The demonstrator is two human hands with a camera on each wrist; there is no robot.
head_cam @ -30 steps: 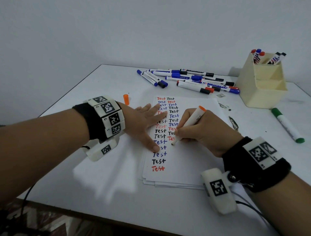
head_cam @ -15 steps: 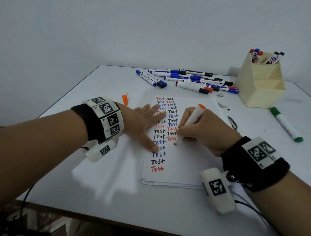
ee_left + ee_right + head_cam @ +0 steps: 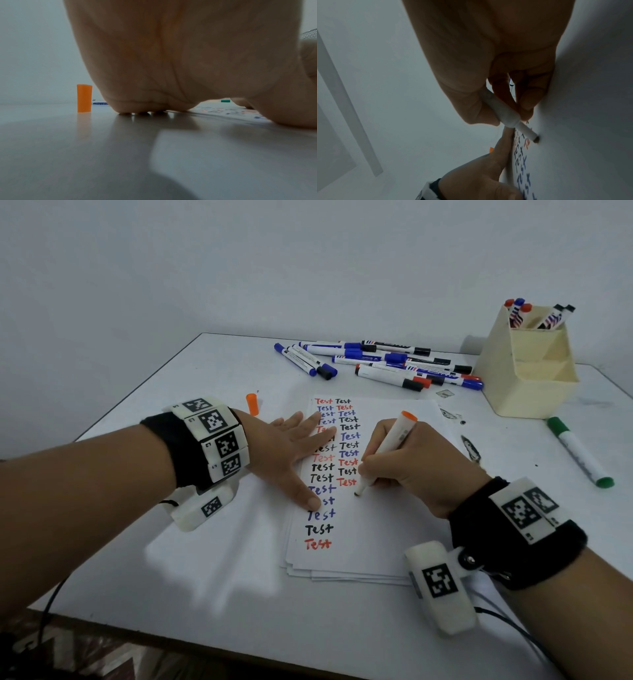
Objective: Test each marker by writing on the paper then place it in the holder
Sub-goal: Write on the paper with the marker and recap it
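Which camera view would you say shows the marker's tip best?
The right wrist view: the marker's tip fills the frame close up, touching the paper. The head view shows it small below the right hand; the left wrist view hides it.

Plain desk setting, office-like: white table (image 3: 212,594) against bare wall (image 3: 239,261), cream holder (image 3: 527,378), loose markers (image 3: 380,361).
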